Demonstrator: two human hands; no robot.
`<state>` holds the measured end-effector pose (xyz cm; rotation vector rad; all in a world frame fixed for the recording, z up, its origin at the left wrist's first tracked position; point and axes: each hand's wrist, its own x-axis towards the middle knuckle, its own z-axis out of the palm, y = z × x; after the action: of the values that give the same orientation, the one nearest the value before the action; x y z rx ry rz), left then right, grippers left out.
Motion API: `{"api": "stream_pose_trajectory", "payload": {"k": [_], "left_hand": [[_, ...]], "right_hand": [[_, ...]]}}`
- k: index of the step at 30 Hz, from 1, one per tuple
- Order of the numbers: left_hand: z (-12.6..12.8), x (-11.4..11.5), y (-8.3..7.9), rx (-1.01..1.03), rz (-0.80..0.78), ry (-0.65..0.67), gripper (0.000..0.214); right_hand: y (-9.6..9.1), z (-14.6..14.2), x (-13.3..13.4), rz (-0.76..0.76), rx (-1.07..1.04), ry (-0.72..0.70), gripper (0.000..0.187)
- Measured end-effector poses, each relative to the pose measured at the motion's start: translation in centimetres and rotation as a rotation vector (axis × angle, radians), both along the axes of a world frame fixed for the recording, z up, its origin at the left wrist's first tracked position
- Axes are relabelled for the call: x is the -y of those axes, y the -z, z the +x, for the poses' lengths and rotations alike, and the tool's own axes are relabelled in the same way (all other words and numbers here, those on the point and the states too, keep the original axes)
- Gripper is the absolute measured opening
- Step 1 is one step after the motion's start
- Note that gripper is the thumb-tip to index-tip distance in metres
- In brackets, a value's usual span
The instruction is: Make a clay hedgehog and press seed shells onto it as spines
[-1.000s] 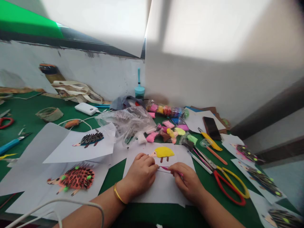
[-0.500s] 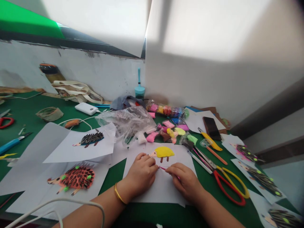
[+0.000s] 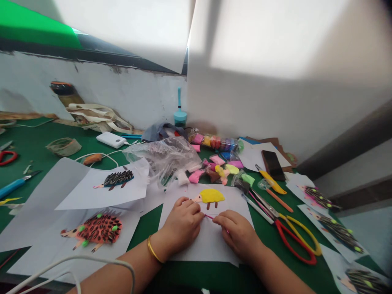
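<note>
My right hand (image 3: pixel 238 232) is closed on a thin pink clay tool (image 3: pixel 209 217), whose tip points left at my other hand. The tip reaches the fingertips of my left hand (image 3: pixel 183 218). Those left fingers are curled and pinched together over the white paper sheet (image 3: pixel 225 251); whatever they hold is hidden. Just beyond my hands, a yellow clay hedgehog (image 3: pixel 212 196) with a pale face and two brown legs lies on that sheet. My left fingers partly cover its snout end.
Scissors (image 3: pixel 298 241) and a yellow utility knife (image 3: pixel 271 179) lie to the right, near a phone (image 3: pixel 273 165). Several clay packets (image 3: pixel 196 176) and a plastic bag (image 3: pixel 162 157) lie behind. Finished hedgehog pictures (image 3: pixel 99 232) flank both sides. A white cable (image 3: pixel 101 260) crosses at lower left.
My right hand and the pink tool have shifted very slightly. My left hand and the yellow hedgehog look the same.
</note>
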<state>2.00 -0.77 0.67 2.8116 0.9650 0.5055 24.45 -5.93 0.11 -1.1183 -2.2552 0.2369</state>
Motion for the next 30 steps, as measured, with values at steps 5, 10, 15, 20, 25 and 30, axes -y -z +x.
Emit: {"api": "stream_pose_trajectory", "payload": {"k": [5,10,15,20,25,30], "left_hand": [[-0.03,-0.01,-0.09,0.000,-0.008,-0.001,0.019],[-0.08,-0.02,-0.06,0.006,-0.016,-0.001,0.019],[-0.05,-0.03,-0.17,0.023,-0.006,0.003,0.019],[0.00,0.11,-0.22,-0.007,0.002,-0.009,0.024],[0.10,0.24,-0.13,-0.032,0.019,-0.014,0.031],[0.28,0.34,-0.29,-0.071,0.016,-0.020,0.029]], "right_hand": [[0.05,0.05,0.04,0.030,0.013,0.024,0.035],[-0.02,0.21,0.18,0.022,-0.036,0.042,0.033],[-0.17,0.19,0.20,-0.013,-0.063,0.030,0.033],[-0.27,0.14,0.09,-0.036,-0.069,0.050,0.031],[-0.40,0.24,0.10,-0.063,-0.102,0.115,0.027],[-0.21,0.33,0.14,-0.064,-0.136,0.124,0.026]]}}
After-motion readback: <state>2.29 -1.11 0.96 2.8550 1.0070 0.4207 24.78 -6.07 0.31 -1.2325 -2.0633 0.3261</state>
